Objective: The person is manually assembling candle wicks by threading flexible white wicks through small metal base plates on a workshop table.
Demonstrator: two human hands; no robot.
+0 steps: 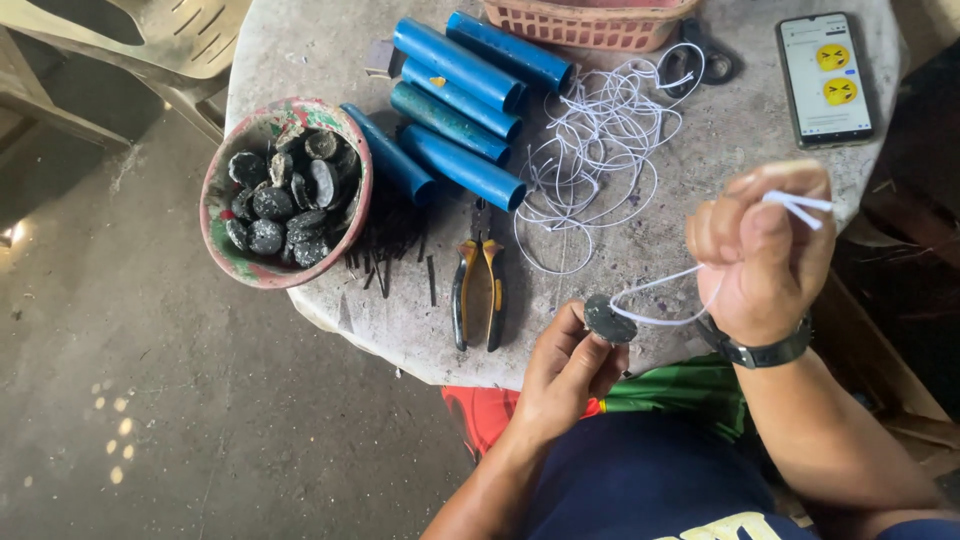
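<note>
upper left of frame: pale plastic chair (170, 45) on the concrete floor (150, 400). next, a round grey counter (330, 60) fills top centre. on its left edge sits a chipped bowl (222, 165) w/ dark round discs (285, 195) piled inside. just right of bowl, five blue pipe pieces (455, 110) lie side by side, short dark nails (395, 250) scattered below them. yellow-handled pliers (477, 290) lie lower centre, jaws pointing up. right of pipes, a loose tangle of white cord (600, 150); pink basket (585, 22) at top edge, phone (825, 78) top right. left hand (565, 375), lower centre, pinches one dark disc (608, 320) btwn thumb & fingers. right hand (765, 255), wristwatch (760, 350) on it, is closed around a white cord loop (650, 300) running from that disc, ends sticking out past fist.
</note>
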